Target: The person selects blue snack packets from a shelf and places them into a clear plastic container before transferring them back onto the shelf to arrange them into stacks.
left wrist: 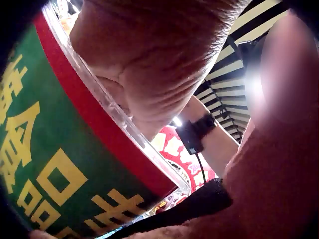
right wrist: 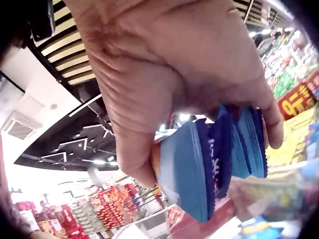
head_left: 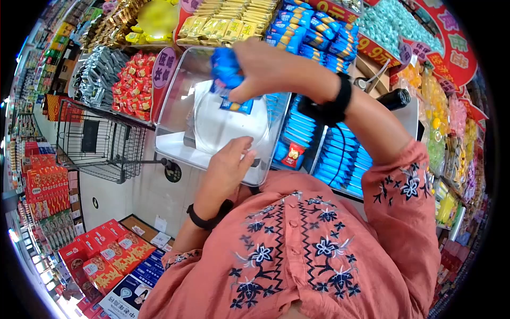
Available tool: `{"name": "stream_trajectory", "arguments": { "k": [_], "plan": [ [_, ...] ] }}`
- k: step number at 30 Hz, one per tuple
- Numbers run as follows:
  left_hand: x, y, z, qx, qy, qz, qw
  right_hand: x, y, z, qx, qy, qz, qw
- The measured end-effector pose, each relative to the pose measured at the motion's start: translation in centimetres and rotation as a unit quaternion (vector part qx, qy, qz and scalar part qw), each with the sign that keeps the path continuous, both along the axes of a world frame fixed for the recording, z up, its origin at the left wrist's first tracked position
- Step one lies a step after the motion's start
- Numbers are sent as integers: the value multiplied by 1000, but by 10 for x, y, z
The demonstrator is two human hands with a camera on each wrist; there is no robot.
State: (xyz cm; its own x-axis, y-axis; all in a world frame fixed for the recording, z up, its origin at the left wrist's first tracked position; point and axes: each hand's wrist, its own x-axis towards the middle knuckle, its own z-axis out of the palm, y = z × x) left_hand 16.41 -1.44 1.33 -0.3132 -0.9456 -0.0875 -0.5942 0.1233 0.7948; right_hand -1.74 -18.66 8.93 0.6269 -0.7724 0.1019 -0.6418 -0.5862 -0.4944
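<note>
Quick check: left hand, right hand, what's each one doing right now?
Left hand: holds the near rim of the clear plastic bin, thumb on it.
Right hand: grips a bunch of blue snack packets over the bin.

The left hand [left wrist: 149,64] is seen from below, pressed against the clear rim of a container [left wrist: 114,117]. Below the rim, a red band and a green label with yellow characters [left wrist: 45,164] are shown at the left. Farther off, a forearm with a black wrist strap [left wrist: 199,130] is seen. A pink sleeve [left wrist: 269,184] fills the right.
</note>
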Motion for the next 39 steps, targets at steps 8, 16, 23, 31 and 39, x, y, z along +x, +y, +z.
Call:
{"name": "stream_trajectory", "arguments": {
  "k": [8, 16, 23, 31, 39],
  "plan": [
    [2, 1, -5, -19, -3, -13, 1000, 104, -19, -74, 50, 103, -32, 993],
    [1, 3, -4, -32, -48, -26, 998, 141, -23, -129, -130, 201, -118, 964],
    [-1, 1, -1, 4, -45, -20, 999, 128, -21, -108, -3, 180, -64, 982],
    [1, 1, 4, 33, -17, -34, 999, -16, -76, -12, -52, -51, -67, 995],
    [1, 0, 0, 47, -21, -34, 998, -129, -126, -95, -171, 77, -198, 962]
  ]
}}
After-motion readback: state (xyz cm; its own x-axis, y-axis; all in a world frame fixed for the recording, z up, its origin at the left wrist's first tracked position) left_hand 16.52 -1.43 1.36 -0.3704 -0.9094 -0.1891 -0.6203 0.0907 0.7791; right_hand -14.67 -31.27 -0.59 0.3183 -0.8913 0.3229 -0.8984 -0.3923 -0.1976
